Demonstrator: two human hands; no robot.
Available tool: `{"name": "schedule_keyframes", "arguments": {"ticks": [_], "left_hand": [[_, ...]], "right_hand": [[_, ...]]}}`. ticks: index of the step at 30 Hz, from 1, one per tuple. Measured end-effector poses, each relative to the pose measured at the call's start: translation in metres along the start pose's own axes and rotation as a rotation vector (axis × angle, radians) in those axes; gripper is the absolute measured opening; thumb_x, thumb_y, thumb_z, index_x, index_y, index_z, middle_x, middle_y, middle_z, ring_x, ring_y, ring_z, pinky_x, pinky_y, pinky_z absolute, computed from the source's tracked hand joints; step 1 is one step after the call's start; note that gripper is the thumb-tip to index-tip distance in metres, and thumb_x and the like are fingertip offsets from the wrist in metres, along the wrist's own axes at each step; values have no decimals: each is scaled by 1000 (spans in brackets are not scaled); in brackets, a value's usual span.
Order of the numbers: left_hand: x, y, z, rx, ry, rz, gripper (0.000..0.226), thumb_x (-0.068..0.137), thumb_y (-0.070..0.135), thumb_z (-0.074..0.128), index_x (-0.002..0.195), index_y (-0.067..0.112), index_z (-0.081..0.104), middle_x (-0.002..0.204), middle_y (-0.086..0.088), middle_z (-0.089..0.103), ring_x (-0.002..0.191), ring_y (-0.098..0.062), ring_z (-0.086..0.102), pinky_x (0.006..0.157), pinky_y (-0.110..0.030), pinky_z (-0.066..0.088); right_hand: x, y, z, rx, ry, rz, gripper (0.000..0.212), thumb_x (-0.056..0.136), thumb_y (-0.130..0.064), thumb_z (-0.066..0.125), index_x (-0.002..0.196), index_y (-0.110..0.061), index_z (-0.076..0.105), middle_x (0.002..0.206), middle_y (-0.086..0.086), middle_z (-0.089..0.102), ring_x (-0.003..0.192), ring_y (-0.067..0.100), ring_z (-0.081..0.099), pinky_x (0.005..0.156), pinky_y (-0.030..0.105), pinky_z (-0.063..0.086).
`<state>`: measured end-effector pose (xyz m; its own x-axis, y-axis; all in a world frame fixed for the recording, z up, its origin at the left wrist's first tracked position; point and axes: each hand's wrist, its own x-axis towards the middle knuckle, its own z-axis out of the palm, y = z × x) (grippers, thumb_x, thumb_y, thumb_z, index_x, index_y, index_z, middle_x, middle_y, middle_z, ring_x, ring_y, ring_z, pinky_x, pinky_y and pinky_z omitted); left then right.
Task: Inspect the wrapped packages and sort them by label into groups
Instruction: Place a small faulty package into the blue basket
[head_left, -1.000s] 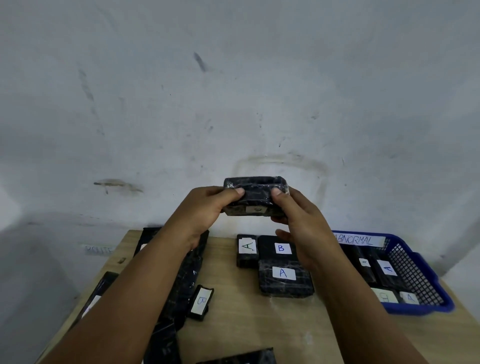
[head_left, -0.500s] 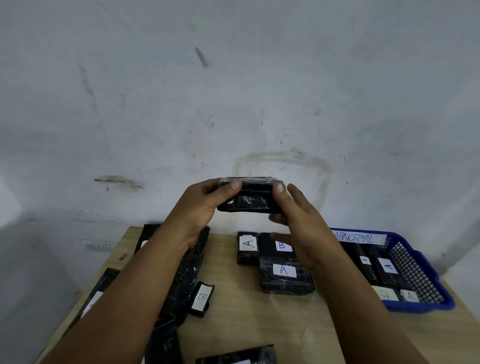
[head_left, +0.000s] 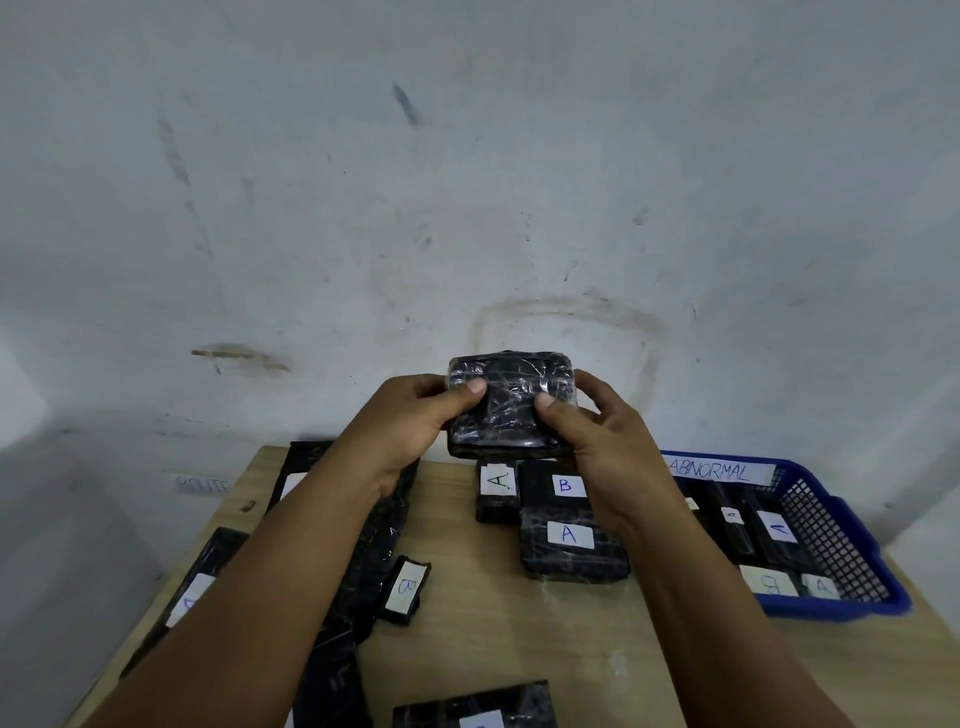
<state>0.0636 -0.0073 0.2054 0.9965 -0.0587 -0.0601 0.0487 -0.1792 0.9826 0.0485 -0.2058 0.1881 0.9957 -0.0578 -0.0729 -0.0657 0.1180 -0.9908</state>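
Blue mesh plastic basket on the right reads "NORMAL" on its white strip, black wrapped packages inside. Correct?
Not quite. In the head view the white strip on the blue mesh plastic basket reads "ABNORMAL", not "NORMAL". The rest holds: the basket sits on the right and holds black wrapped packages.

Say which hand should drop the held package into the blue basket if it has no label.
Right. The right hand grips the package and is nearer the blue basket; the left hand would likely cross over.
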Motion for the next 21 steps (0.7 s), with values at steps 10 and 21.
{"name": "schedule_keyframes", "arguments": {"ticks": [10, 21], "left_hand": [[0, 2, -2, -24, -61, 90, 44, 67, 59, 73, 102, 32, 77, 99, 12, 79, 97, -1, 72, 96, -27, 47], [1, -7, -3, 80, 55, 356, 42, 84, 21, 81, 121, 33, 67, 108, 9, 75, 106, 3, 66, 85, -5, 44]], "right_hand": [[1, -1, -1, 69, -18, -40, 26, 95, -23, 73, 114, -4, 74, 104, 18, 79, 100, 36, 77, 97, 55, 59], [-5, -13, 5, -101, -8, 169, 59, 88, -75, 59, 127, -32, 67, 119, -1, 73, 108, 20, 68, 92, 47, 55]]}}
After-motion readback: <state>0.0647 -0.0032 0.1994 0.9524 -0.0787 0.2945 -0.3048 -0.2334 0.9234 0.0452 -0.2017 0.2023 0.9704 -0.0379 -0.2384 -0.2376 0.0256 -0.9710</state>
